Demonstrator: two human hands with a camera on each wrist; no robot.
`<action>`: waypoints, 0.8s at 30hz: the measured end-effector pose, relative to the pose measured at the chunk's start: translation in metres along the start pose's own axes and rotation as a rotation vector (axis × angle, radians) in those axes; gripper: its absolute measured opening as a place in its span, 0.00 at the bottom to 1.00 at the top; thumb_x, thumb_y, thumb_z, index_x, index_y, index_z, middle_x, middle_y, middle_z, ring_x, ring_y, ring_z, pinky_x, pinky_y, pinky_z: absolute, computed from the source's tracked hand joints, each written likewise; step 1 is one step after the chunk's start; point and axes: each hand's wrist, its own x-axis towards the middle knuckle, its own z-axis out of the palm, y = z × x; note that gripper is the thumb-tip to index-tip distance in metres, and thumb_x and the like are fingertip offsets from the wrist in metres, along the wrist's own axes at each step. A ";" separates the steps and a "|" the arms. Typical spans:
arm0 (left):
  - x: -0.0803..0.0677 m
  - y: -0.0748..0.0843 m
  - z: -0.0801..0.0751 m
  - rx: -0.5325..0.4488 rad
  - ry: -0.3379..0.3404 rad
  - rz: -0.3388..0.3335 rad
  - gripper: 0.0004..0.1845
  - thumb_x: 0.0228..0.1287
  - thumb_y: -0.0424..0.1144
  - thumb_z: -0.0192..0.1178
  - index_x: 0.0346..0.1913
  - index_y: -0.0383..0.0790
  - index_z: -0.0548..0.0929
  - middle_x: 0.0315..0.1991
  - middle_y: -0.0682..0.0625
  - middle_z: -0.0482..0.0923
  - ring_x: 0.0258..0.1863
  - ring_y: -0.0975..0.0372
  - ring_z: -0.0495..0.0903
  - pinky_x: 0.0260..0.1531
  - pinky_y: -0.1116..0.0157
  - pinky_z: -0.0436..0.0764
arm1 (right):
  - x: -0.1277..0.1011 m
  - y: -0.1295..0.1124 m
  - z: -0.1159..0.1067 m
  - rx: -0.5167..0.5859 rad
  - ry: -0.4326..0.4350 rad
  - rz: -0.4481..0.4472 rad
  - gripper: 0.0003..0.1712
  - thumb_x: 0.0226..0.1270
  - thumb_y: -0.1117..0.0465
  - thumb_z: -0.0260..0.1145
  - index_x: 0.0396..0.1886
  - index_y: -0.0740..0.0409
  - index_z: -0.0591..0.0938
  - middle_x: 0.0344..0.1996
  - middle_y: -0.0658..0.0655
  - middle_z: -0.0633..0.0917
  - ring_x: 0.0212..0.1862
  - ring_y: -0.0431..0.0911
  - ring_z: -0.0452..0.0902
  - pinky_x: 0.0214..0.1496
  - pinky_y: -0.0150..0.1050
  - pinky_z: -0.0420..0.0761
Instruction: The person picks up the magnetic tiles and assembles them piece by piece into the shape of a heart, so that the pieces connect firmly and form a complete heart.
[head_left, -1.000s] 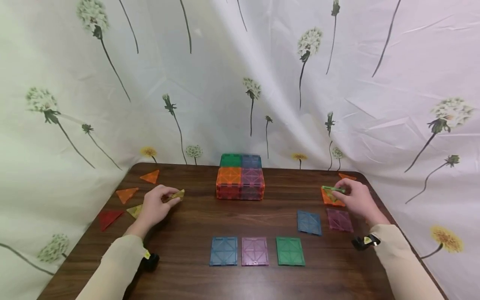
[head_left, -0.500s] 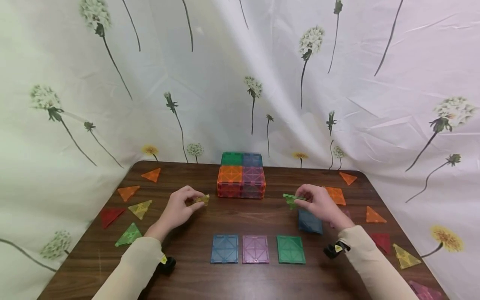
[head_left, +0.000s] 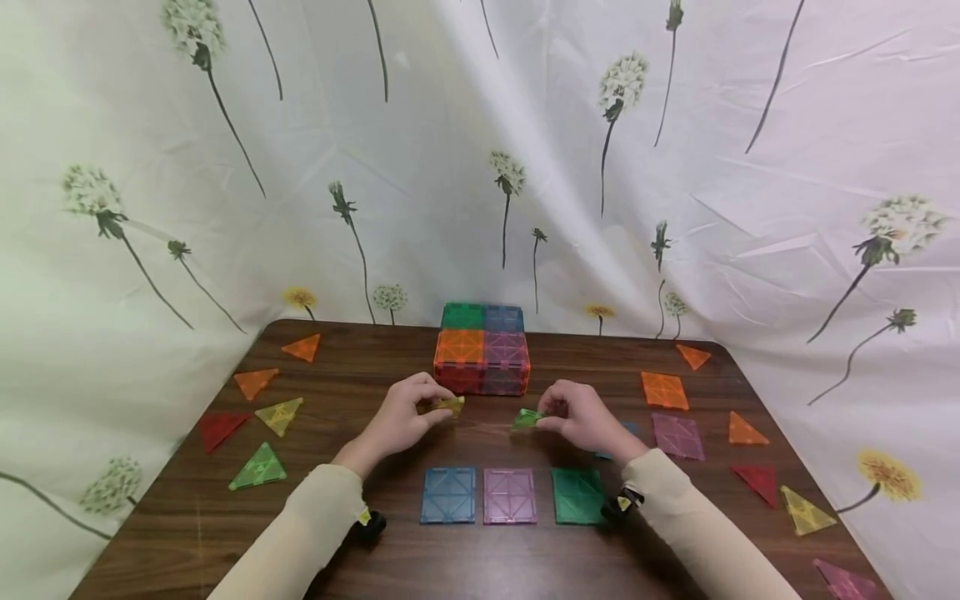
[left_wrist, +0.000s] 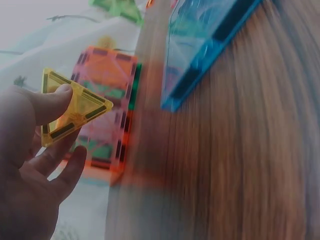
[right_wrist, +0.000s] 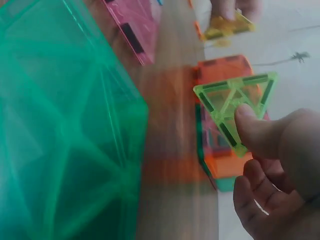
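Observation:
My left hand (head_left: 403, 418) pinches a yellow triangular magnetic tile (left_wrist: 77, 107) between thumb and fingers, just in front of the block of tiles. Facing it, my right hand (head_left: 576, 417) pinches a light green triangular magnetic tile (right_wrist: 235, 107) by one side. A gap separates the two triangles. Behind them at the table's back stands a box-shaped block (head_left: 482, 362) built of green, blue, orange, purple and red square tiles. Nearer the front lie a blue square tile (head_left: 448, 495), a purple square tile (head_left: 510, 495) and a green square tile (head_left: 573, 492) in a row.
Along the left side lie loose triangles, among them a red one (head_left: 222, 430) and a green one (head_left: 258, 468). At right are an orange square (head_left: 664, 390), a purple square (head_left: 678, 436) and several triangles. My right forearm partly covers another blue tile (head_left: 628, 428).
Both hands have moved inward from the sides to the middle of the table, the left carrying the yellow triangle and the right the green one. The block and the front row stay put.

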 end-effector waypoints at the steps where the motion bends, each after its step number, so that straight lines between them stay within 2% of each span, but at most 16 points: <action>1: 0.002 0.001 0.003 -0.001 -0.006 0.005 0.09 0.62 0.32 0.76 0.44 0.45 0.93 0.34 0.57 0.77 0.34 0.63 0.74 0.35 0.66 0.77 | 0.002 0.000 0.003 -0.007 0.002 -0.005 0.08 0.65 0.62 0.79 0.34 0.47 0.86 0.31 0.45 0.83 0.32 0.40 0.77 0.36 0.37 0.82; 6: 0.008 0.008 0.013 -0.014 -0.033 0.031 0.08 0.62 0.31 0.76 0.43 0.44 0.93 0.35 0.56 0.78 0.34 0.64 0.75 0.36 0.66 0.79 | 0.009 0.002 0.017 -0.049 -0.019 -0.021 0.07 0.67 0.61 0.78 0.34 0.51 0.85 0.27 0.42 0.83 0.29 0.35 0.76 0.33 0.33 0.79; 11: 0.012 0.017 0.019 -0.047 -0.053 0.065 0.09 0.62 0.30 0.75 0.44 0.42 0.92 0.38 0.53 0.80 0.36 0.62 0.77 0.37 0.64 0.80 | 0.013 0.006 0.026 -0.084 -0.029 -0.079 0.07 0.67 0.62 0.77 0.33 0.51 0.85 0.28 0.44 0.85 0.30 0.35 0.78 0.34 0.33 0.81; 15: 0.017 0.022 0.024 -0.062 -0.073 0.068 0.09 0.65 0.30 0.74 0.46 0.41 0.92 0.40 0.53 0.81 0.36 0.61 0.77 0.37 0.64 0.79 | 0.017 0.006 0.032 -0.104 -0.031 -0.105 0.07 0.66 0.63 0.77 0.32 0.52 0.85 0.27 0.45 0.85 0.30 0.35 0.78 0.34 0.33 0.81; 20: 0.023 0.028 0.033 -0.027 -0.096 0.103 0.09 0.66 0.30 0.72 0.47 0.40 0.92 0.41 0.51 0.83 0.39 0.61 0.80 0.41 0.61 0.81 | 0.021 0.000 0.036 -0.159 -0.067 -0.096 0.07 0.68 0.63 0.76 0.30 0.53 0.86 0.25 0.45 0.84 0.26 0.33 0.75 0.31 0.32 0.78; 24: 0.027 0.029 0.040 0.019 -0.108 0.140 0.08 0.66 0.30 0.72 0.47 0.40 0.92 0.41 0.51 0.85 0.43 0.60 0.83 0.46 0.57 0.84 | 0.023 -0.005 0.036 -0.215 -0.101 -0.104 0.12 0.68 0.63 0.76 0.25 0.53 0.84 0.20 0.45 0.80 0.23 0.33 0.70 0.27 0.30 0.73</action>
